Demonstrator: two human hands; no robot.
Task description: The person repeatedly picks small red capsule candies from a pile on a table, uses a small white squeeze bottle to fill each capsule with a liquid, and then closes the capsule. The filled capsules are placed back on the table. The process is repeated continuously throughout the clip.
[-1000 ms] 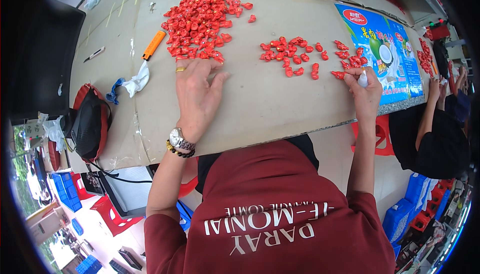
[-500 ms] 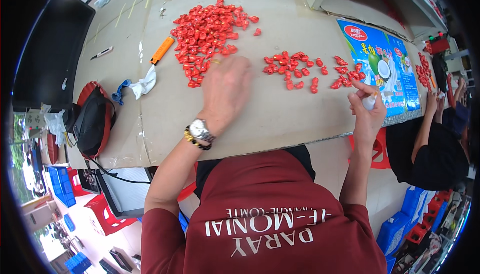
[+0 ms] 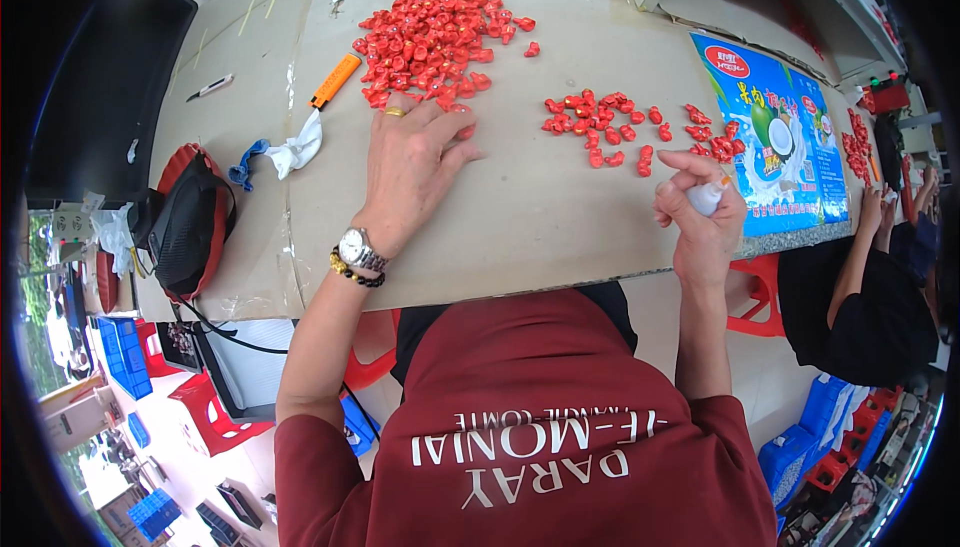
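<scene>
My left hand [image 3: 415, 167] lies over the near edge of a big pile of small red plastic pieces [image 3: 425, 42], its fingers apart and its thumb stretched to the right. The fingertips touch a few pieces, partly hiding them. On the right, my right hand [image 3: 708, 232] is closed around a small white squeeze bottle [image 3: 706, 197] with an orange tip, the index finger extended above it. Just beyond that hand sits a smaller group of red pieces [image 3: 600, 117]. Further right, more red pieces [image 3: 715, 137] lie by the edge of a blue printed sheet [image 3: 770, 127].
An orange cutter [image 3: 336, 80], a crumpled white tissue [image 3: 296, 147] and a black-and-red bag [image 3: 190, 227] lie on the left of the table. A pen [image 3: 210, 87] and a dark screen [image 3: 110, 107] are further left. Another person's arm [image 3: 858, 252] reaches in at the right.
My left hand has moved left and settled by the big pile, its fingers now spread. My right hand has shifted slightly left and down with the bottle. The view has tilted a little.
</scene>
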